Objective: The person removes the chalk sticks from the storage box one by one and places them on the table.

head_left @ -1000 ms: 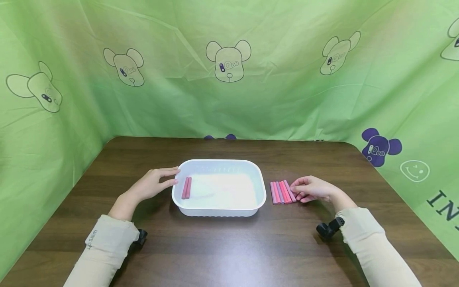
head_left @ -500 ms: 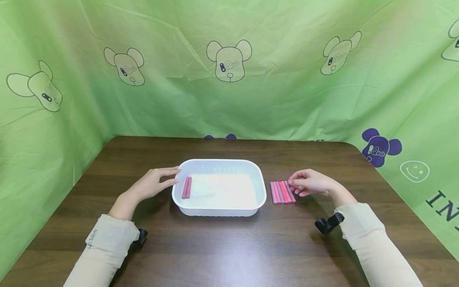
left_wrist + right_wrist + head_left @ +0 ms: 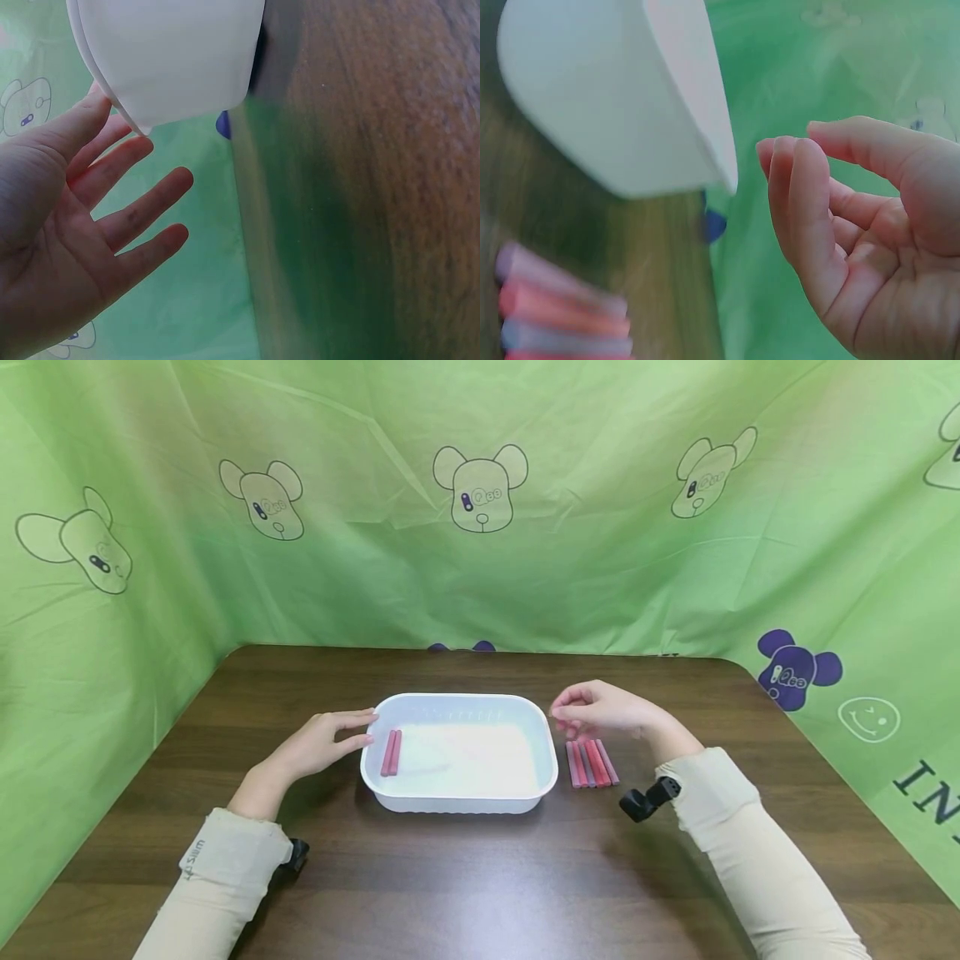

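The person's left hand [image 3: 318, 747], fingers extended without clasping, touches the rim of a white, rounded rectangular tray [image 3: 465, 768], two dusky-pink cylindrical sticks [image 3: 394, 755] lying inside just beyond its fingertips. The right hand [image 3: 603, 707], unclenched and loosely curved, hovers beside a row of pink and purple cylindrical sticks [image 3: 592, 766].

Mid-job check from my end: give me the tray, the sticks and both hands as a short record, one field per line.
tray: white, on the table, between the two hands
in tray: two sticks, side by side near its left end
outside tray: row of sticks, pinks and purples, right of the tray
left hand: touching the tray's left rim
right hand: raised near the tray's right end, fingers bent, no stick visible in them
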A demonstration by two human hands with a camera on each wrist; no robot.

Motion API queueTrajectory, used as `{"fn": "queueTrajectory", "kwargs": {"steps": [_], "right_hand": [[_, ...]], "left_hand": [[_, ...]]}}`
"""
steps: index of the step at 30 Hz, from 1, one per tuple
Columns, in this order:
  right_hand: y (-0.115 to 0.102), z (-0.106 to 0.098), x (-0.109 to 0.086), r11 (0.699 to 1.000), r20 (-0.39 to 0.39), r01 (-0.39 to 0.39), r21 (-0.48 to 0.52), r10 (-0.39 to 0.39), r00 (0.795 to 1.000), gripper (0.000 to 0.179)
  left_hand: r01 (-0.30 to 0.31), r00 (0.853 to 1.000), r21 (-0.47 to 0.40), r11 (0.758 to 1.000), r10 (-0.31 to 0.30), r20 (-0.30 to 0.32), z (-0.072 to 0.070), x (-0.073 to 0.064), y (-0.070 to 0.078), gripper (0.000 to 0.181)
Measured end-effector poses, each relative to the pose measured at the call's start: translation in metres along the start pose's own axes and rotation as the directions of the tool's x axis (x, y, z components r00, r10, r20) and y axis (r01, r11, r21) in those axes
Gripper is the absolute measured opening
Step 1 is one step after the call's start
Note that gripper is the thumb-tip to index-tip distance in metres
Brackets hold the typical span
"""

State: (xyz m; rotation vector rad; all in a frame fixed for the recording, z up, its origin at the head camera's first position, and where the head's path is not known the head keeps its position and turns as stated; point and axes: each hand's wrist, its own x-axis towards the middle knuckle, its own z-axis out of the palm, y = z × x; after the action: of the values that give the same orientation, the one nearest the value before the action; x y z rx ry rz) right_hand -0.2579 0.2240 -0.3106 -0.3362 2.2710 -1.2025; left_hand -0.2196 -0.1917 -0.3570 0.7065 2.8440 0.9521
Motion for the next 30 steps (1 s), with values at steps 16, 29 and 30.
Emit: {"fn": "queueTrajectory", "kwargs": {"steps": [16,29,30], "right_hand": [[-0.06,0.034,0.046,0.99,0.126,0.083,-0.114,-0.068,0.99,0.037],[-0.07,0.057,0.09,0.994,0.208,0.055,-0.091,-0.035,0.977,0.036],[-0.07,0.059,0.093,0.994,0.215,0.054,-0.094,-0.032,0.976,0.036]], "left_hand": [[-0.004,1.0,-0.003,1.0,0.004,0.002,0.0,0.0,0.001,0.045],[-0.003,1.0,-0.003,1.0,0.003,0.002,0.0,0.0,0.001,0.045],[-0.004,1.0,-0.002,1.0,0.004,0.001,0.0,0.0,0.001,0.045]]}}
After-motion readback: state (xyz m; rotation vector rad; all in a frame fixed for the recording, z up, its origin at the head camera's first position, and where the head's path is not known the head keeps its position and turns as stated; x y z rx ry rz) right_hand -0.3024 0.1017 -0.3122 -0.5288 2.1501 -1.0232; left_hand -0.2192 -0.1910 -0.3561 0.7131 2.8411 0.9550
